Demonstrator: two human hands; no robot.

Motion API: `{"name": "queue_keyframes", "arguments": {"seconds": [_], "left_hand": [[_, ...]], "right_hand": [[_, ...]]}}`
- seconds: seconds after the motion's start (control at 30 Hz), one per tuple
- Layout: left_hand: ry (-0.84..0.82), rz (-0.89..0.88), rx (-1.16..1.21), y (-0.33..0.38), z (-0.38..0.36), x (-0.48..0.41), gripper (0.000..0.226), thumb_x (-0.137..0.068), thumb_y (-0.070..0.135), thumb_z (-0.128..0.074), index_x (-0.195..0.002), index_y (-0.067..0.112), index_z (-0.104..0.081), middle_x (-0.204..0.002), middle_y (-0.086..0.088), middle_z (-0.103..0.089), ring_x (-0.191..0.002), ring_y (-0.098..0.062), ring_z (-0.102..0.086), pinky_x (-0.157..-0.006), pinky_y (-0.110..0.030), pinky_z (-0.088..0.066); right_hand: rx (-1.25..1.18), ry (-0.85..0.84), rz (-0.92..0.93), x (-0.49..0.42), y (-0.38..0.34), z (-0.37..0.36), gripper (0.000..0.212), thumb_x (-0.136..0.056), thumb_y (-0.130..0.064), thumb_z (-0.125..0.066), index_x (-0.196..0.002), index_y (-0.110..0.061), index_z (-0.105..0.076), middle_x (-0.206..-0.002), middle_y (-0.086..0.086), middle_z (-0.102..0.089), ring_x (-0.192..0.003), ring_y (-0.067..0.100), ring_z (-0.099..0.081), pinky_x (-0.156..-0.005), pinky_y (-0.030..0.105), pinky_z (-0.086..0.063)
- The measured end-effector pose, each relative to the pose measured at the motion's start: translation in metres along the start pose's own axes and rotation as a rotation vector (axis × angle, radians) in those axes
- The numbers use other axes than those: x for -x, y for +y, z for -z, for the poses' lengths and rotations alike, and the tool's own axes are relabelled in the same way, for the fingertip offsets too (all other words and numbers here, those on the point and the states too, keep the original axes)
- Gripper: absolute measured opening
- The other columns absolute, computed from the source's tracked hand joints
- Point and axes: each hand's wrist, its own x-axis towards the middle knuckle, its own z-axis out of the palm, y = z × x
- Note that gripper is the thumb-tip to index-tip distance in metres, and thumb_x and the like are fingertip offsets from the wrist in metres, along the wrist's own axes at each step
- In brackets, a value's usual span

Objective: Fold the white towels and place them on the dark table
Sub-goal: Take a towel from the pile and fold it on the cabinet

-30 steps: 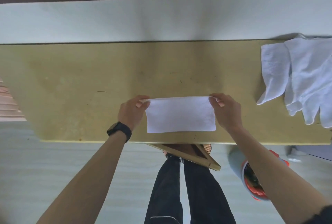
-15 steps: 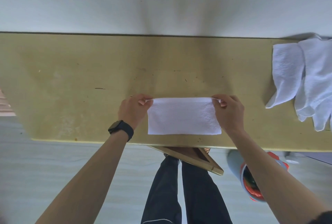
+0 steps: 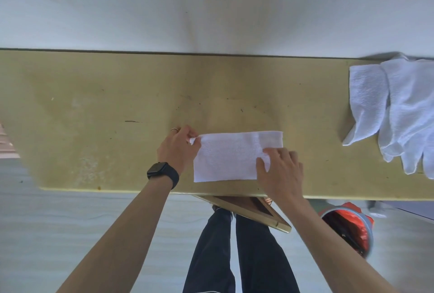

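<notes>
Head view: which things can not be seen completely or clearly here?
All in the head view.
Folded towel: right hand covers its near right corner; pinching or pressing, unclear.
Unfolded towels: cut off by the right edge.
Bucket: right forearm hides part; contents blurred.
Wooden frame: mostly hidden under the yellow table.

White folded towel [image 3: 232, 156] on a mustard-yellow table [image 3: 94, 104].
The towel and the heap of towels [image 3: 399, 109] are plain white with a fine nubbly weave. The table is flecked with dark specks. The watch [image 3: 162, 171] is black, the trousers [image 3: 211, 257] dark navy, and the bucket [image 3: 347, 229] grey with red inside.
</notes>
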Motion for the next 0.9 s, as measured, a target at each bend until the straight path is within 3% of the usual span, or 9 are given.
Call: {"name": "queue_keyframes", "arguments": {"seconds": [0.13,0.27,0.4,0.53,0.63,0.7,0.8,0.9], "left_hand": [[-0.081,0.087,-0.012,-0.001,0.007,0.011,0.008,-0.09,0.037,-0.058,-0.095,0.032,-0.061,-0.103,0.011,-0.057,-0.088,-0.017,-0.062,-0.077,-0.031,-0.049],[-0.164,0.125,-0.045,0.0,0.002,0.036,0.01,-0.087,0.034,-0.055,-0.087,0.029,-0.063,-0.098,0.007,-0.059,-0.088,-0.022,-0.061,-0.082,-0.035,-0.051],[-0.167,0.097,-0.12,0.01,-0.016,0.057,0.019,-0.088,0.039,-0.054,-0.087,0.027,-0.068,-0.096,0.006,-0.061,-0.091,-0.022,-0.061,-0.085,-0.032,-0.043],[-0.134,0.032,-0.225,0.01,-0.025,0.066,0.025,-0.089,0.042,-0.046,-0.088,0.028,-0.067,-0.091,0.008,-0.062,-0.092,-0.02,-0.057,-0.08,-0.033,-0.036],[0.049,-0.224,-0.355,-0.006,-0.027,0.069,0.028,-0.089,0.039,-0.043,-0.092,0.022,-0.065,-0.087,0.0,-0.067,-0.087,-0.026,-0.06,-0.073,-0.036,-0.045],[0.157,-0.48,-0.374,-0.02,-0.029,0.07,0.034,-0.087,0.038,-0.046,-0.107,0.018,-0.064,-0.107,-0.006,-0.068,-0.097,-0.03,-0.062,-0.077,-0.04,-0.052],[0.096,-0.84,-0.393,-0.034,-0.033,0.062,0.04,-0.089,0.035,-0.057,-0.124,0.016,-0.063,-0.138,-0.007,-0.057,-0.125,-0.028,-0.055,-0.102,-0.045,-0.046],[0.036,-1.019,-0.456,-0.046,-0.041,0.055,0.038,-0.091,0.03,-0.065,-0.126,0.017,-0.065,-0.144,-0.005,-0.054,-0.132,-0.024,-0.051,-0.105,-0.045,-0.045]], "right_hand": [[0.089,-0.004,-0.036,-0.028,-0.014,-0.001,0.033,-0.097,-0.039,-0.044,-0.124,-0.024,-0.058,-0.13,-0.002,-0.056,-0.118,0.024,-0.046,-0.093,0.039,-0.035],[0.093,0.021,0.142,-0.075,-0.037,-0.002,0.038,-0.098,-0.034,-0.044,-0.131,-0.019,-0.053,-0.142,0.0,-0.05,-0.134,0.025,-0.037,-0.107,0.043,-0.029],[0.129,-0.036,0.339,-0.094,-0.052,-0.009,0.049,-0.1,-0.033,-0.04,-0.147,-0.021,-0.041,-0.159,-0.005,-0.032,-0.15,0.02,-0.017,-0.119,0.044,-0.015],[0.008,0.066,0.412,-0.06,-0.039,-0.012,0.047,-0.099,-0.028,-0.043,-0.144,-0.016,-0.048,-0.156,-0.001,-0.04,-0.149,0.02,-0.026,-0.117,0.045,-0.026],[-0.095,0.165,0.428,-0.008,-0.011,-0.02,0.042,-0.097,-0.029,-0.052,-0.136,-0.015,-0.057,-0.15,0.001,-0.048,-0.144,0.019,-0.036,-0.113,0.041,-0.034],[-0.099,0.165,0.48,0.025,0.007,-0.031,0.046,-0.095,-0.031,-0.058,-0.137,-0.014,-0.056,-0.153,0.001,-0.045,-0.145,0.018,-0.036,-0.113,0.041,-0.034],[-0.026,0.131,0.561,0.048,0.026,-0.049,0.056,-0.093,-0.032,-0.062,-0.144,-0.011,-0.05,-0.158,0.002,-0.036,-0.147,0.018,-0.031,-0.114,0.047,-0.034],[0.051,0.084,0.592,0.051,0.038,-0.058,0.061,-0.097,-0.035,-0.056,-0.15,-0.009,-0.04,-0.161,0.001,-0.029,-0.149,0.017,-0.025,-0.114,0.052,-0.033]]}}
